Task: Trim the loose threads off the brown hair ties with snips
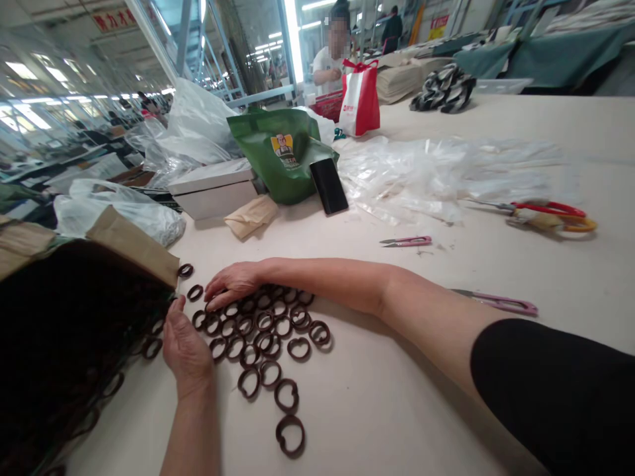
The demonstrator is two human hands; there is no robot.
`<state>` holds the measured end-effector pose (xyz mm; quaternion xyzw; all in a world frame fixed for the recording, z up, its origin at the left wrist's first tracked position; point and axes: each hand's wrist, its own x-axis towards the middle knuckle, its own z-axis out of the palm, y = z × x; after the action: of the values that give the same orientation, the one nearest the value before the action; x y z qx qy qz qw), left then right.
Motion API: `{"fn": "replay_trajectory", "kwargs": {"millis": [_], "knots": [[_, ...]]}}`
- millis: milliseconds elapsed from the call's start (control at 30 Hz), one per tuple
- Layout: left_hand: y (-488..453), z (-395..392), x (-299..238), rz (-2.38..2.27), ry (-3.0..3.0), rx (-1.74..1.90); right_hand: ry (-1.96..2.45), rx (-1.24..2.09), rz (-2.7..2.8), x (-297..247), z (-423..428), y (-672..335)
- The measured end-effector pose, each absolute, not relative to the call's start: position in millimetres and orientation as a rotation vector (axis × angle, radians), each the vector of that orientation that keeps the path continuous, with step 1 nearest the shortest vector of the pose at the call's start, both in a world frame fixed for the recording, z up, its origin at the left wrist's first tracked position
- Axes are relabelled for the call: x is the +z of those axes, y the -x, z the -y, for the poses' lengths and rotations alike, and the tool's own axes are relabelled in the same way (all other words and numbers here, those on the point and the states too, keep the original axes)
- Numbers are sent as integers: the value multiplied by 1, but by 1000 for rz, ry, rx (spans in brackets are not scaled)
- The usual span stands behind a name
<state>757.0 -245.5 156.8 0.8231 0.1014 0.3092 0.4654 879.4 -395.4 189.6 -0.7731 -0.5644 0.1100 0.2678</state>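
Many dark brown rings (290, 436), some with a small notch or overlap, lie spread over the pale tabletop. My right hand (234, 284) rests at the far edge of the pile, fingers stretched out and bent down over a few rings, gripping none that I can see. Beside the near-left of the pile, my left hand (186, 347) stands on its edge, its fingers extended and nothing visible in them. Its fingertips are near the flap of an open cardboard box (136, 248). The box's inside is dark, and more rings lie along its near side.
Pink thread snips (407, 242) and a second pink pair (506, 304) lie right of my arm. Farther back are red-and-orange scissors (550, 215), a phone (329, 188), a green pouch (278, 155), clear plastic bags (411, 175) and a white box (215, 192). Another person stands beyond.
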Motion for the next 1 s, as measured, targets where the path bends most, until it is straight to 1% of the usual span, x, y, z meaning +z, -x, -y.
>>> {"fn": "replay_trajectory", "kwargs": {"millis": [67,100,133,200,300,400,500,600,700,867,1000], "knots": [[-755,249,162,-290,-2017,758,1961,438,1559,198,403,-864],[-754,252,165,-308,-2020,749,1909,449,1548,201,410,-857],[-753,254,167,-322,-2019,739,1881,412,1510,205,420,-851],[-752,257,171,-349,-2016,714,1882,227,1358,208,445,-839],[-751,260,173,-389,-2018,648,1994,-23,1094,207,492,-820],[-751,259,169,-369,-2012,561,2101,-174,949,201,535,-792],[-751,257,165,-281,-1958,470,2121,-252,825,194,563,-757],[-750,260,166,-244,-1901,403,2189,-227,829,190,572,-731],[-747,265,171,-250,-1864,368,2260,-219,978,191,568,-720],[-746,265,170,-238,-1858,352,2392,-286,1114,191,557,-720],[-749,261,166,-217,-1893,317,2378,-358,1147,188,554,-720]]}}
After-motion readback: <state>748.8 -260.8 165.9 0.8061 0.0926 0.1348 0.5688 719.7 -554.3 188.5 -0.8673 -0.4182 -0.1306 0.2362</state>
